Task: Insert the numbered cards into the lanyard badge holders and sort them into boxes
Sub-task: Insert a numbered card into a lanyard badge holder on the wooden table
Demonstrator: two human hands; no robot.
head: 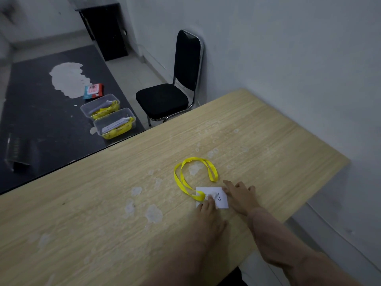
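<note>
A white numbered card in a clear badge holder (220,200) lies flat on the wooden table (103,234), with its yellow lanyard (185,172) looped beyond it. My left hand (208,215) presses its fingertips on the holder's near left part, by the lanyard clip. My right hand (240,196) lies on the table at the holder's right edge, fingers spread and touching that edge. Two clear plastic boxes, the far box (99,106) and the near box (115,123), stand on the dark mat on the floor, each holding yellow lanyards with cards.
A black chair (165,98) stands by the wall past the table's far edge. A red and blue packet (93,90) lies on the dark mat (41,112) behind the boxes. A dark cabinet (107,29) is in the far corner.
</note>
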